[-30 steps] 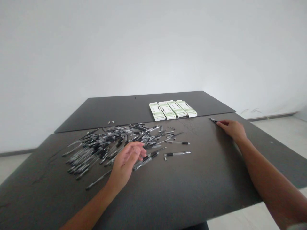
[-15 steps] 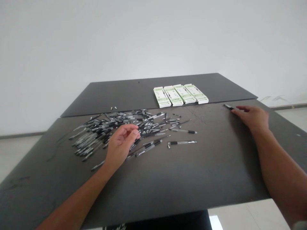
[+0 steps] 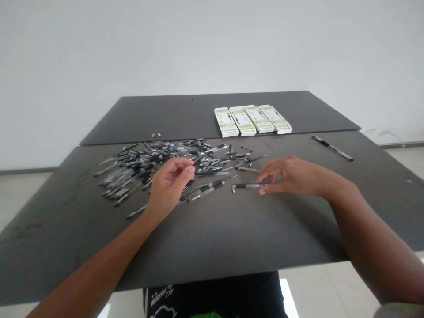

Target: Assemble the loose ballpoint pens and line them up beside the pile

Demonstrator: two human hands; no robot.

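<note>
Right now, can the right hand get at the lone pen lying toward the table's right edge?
Probably yes. The right hand is at the pen-strewn table's middle, its fingers beside another pen, and no object shows between it and the lone pen.

The one camera sat on the person's head, just behind the near edge of the worktop [image 3: 265, 229], and faced forward and down across it. From close above, it took in the left hand [image 3: 170, 185] and right hand [image 3: 294, 176] reaching in from the lower corners, the white wall [image 3: 212, 48] across the upper half, and some floor [image 3: 331, 287] beyond the worktop's near edge.
</note>
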